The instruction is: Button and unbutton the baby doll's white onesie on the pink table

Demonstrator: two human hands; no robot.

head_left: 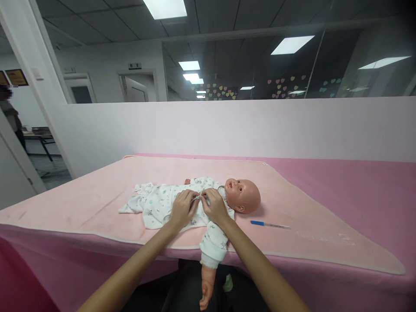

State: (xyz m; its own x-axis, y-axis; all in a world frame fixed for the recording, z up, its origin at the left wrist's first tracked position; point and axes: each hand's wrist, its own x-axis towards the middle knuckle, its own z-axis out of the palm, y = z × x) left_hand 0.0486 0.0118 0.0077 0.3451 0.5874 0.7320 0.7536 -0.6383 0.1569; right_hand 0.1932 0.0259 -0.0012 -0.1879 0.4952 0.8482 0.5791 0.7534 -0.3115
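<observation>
A baby doll [244, 196] lies on its back with its head to the right. It wears a white patterned baby gown [159, 203], and one of its arms hangs over the table's front edge. Over the doll's chest, my left hand [184, 209] pinches a thin white tie string [196, 198] of the gown. Close beside it, my right hand [213, 205] has its fingertips pressed together at the same string. The fingertips of both hands nearly meet, and the exact shape of the string between them is too small to make out.
A pen with a blue cap [257, 223] lies right of the doll. A peach mat [97, 190] covers much of the table over a pink cloth [367, 190]. Behind stands a white wall [227, 130] with glass above. A person [13, 117] stands at far left.
</observation>
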